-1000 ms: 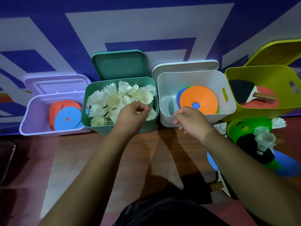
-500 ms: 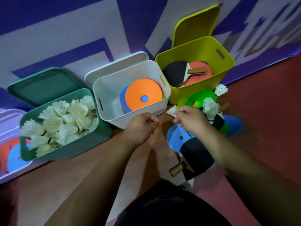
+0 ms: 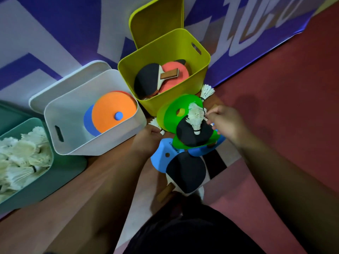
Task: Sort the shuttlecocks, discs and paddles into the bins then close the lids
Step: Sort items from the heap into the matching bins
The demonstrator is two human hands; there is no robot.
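— The left hand (image 3: 148, 139) had its grip curled round a white feathered shuttlecock (image 3: 155, 123) lying beside the white plastic bin (image 3: 82, 143).

— And the right hand (image 3: 226, 123)?

— Pinched at a second feathered shuttlecock (image 3: 195, 119) atop the black rubber paddle (image 3: 190, 136); whether it held, nobody could tell. Best, probably, was to lift by the cork, sparing feathers, then carry both to the teal plastic bin (image 3: 60, 173).

Blue-white patterned wall (image 3: 55, 24); red floor (image 3: 284, 88) (brown strip (image 3: 141, 180) nearer); dim light.
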